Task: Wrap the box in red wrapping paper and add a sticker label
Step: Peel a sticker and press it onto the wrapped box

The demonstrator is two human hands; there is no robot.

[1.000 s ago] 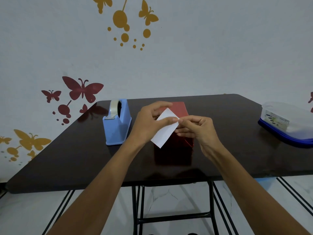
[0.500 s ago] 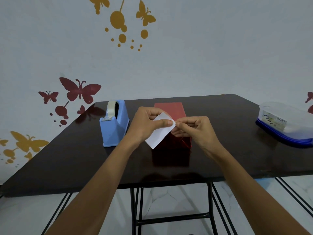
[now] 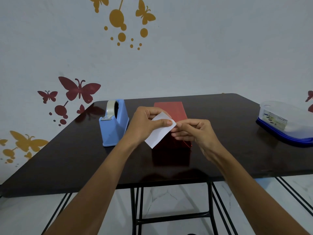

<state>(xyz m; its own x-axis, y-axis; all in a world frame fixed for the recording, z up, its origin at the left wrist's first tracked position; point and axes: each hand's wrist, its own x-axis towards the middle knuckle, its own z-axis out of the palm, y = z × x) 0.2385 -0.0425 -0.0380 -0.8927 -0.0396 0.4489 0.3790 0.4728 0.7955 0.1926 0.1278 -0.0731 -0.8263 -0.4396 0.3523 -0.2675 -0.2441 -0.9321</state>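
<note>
The dark table [image 3: 67, 158] carried everything you worked with. A clear plastic container [image 3: 286, 122] with a blue base sat at the table's right edge, well apart from the rest. The box [image 3: 171, 111], already covered in red wrapping paper, lay in the middle of the table, toward its far edge. The blue tape dispenser [image 3: 113, 124] stood nearer the left edge, beside the box. You held both hands just above the box's near end. Your left hand [image 3: 145, 124] gripped the white sticker label [image 3: 159, 134], thumb on its face and fingers curled behind. Your right hand [image 3: 198, 133] had its fingers curled, and their tips pinched the label's upper right corner.
</note>
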